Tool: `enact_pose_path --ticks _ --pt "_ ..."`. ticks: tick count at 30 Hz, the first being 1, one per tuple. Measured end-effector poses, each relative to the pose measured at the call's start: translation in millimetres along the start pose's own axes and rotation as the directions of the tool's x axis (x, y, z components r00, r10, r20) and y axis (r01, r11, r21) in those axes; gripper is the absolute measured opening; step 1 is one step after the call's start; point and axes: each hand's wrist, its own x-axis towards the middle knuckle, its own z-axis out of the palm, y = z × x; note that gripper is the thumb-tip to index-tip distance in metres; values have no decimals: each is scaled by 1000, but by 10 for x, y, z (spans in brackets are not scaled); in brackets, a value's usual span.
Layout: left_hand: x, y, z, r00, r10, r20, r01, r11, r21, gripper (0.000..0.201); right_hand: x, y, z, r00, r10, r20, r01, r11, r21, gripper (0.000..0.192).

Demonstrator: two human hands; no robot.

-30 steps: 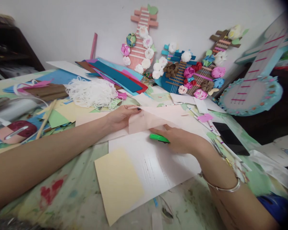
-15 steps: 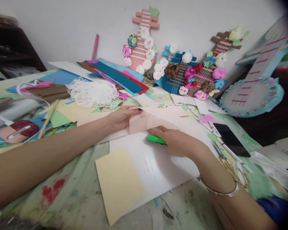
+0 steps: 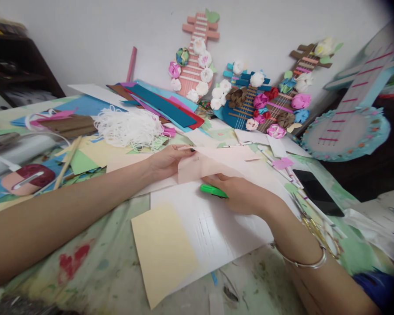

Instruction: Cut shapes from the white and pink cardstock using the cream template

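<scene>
A: Head view. Where is the pink paper (image 3: 216,164)?
B: On the white board (image 3: 213,223), at its far edge.
A: Hands?
B: Left hand (image 3: 166,159) pinches the paper's left corner. Right hand (image 3: 241,192) lies on the paper, fingers closed around a green cutter (image 3: 212,190) just beside its near edge.

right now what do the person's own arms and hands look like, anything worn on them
Both forearms are bare, with no sleeves in view. The left hand has a dark-painted nail on a fingertip and no ring that can be made out. The right hand has a thin silver bangle around the wrist. No gloves or watch show.
</scene>
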Motion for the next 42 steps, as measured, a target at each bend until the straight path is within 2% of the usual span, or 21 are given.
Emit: enact_pose_path --ticks 12,24,29,33,38,41,42 --pt "0 4 8 1000 1 -1 -1 1000 16 10 -12 -26 -3 999 38 23 -38 999 8 75" --pt "-1 1 4 1000 19 -8 -19 998 54 10 5 -19 13 1000 15 -4 -15 1000 15 74" --pt "1 4 20 999 43 -25 -39 992 117 10 -10 -16 -7 999 -39 -15 39 999 12 72" --pt "-28 31 28 997 78 -25 -69 965 251 16 -40 -30 -42 997 -71 1 71 997 5 75" --pt "-204 100 29 996 86 32 -89 832 547 27 -86 -42 -64 999 -21 37 21 1000 -7 81" --pt "-324 128 30 985 141 102 -170 651 740 41 -88 -29 -57 999 -20 38 20 1000 -10 81" --pt "-353 137 32 972 160 170 -229 522 822 40 -86 -21 -54 999 -27 33 28 1000 -11 81"
